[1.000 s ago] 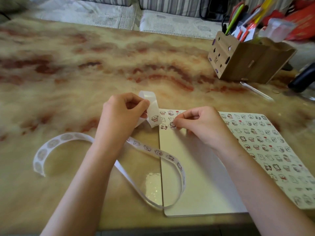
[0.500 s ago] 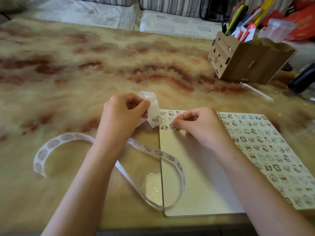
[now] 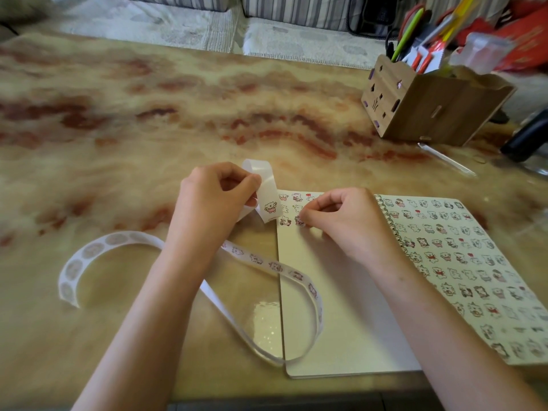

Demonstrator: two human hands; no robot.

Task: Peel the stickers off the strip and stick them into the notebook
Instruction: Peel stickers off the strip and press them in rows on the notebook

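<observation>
A long white sticker strip (image 3: 267, 264) loops across the table and over the notebook's left edge. My left hand (image 3: 213, 203) is closed on the strip near its upper end, where one cartoon sticker (image 3: 270, 207) shows. The open notebook (image 3: 341, 307) lies at the front right. Its cream left page carries a few stickers near the top left corner. Its right page is covered with several rows of them. My right hand (image 3: 341, 218) rests on the left page with its fingertips pinched down on a sticker (image 3: 299, 221) in the third row.
A wooden pen holder (image 3: 427, 111) full of pens and scissors stands at the back right. A clear plastic strip (image 3: 444, 158) lies in front of it, and a black object (image 3: 527, 137) sits at the right edge. The strip's peeled end (image 3: 74, 268) curls at the left.
Nothing has moved much. My right hand's fingertips stay pressed on the same spot of the left page, and my left hand keeps its hold on the strip.
</observation>
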